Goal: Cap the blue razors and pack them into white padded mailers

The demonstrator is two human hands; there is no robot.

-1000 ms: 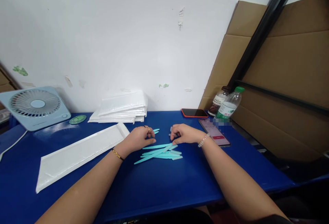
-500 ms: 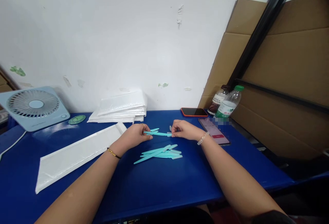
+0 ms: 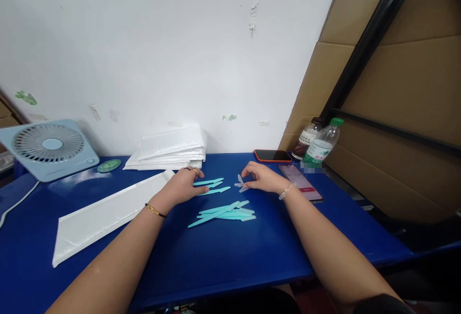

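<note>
My left hand (image 3: 187,184) is open, thumb and fingers apart, over the handle ends of several turquoise eyebrow razors (image 3: 220,190) lying uncapped on the blue table. Its thumb is at the nearest razor; whether it touches is hard to tell. Across from it, my right hand (image 3: 259,177) has thumb and forefinger parted beside a few small clear blade caps (image 3: 240,184). Closer to me lies a loose, crossed pile of turquoise razors (image 3: 223,212) with pale caps over their blade ends.
A white padded mailer (image 3: 111,213) lies left of my hands, with a stack of mailers (image 3: 169,148) by the wall. A blue fan (image 3: 54,148) stands far left. Two phones (image 3: 272,155) and two bottles (image 3: 320,143) occupy the right, beside cardboard (image 3: 403,112).
The razor held between both hands is now uncapped and down on the table beside the others. My hands have moved slightly apart, and the right one has let go of a clear cap.
</note>
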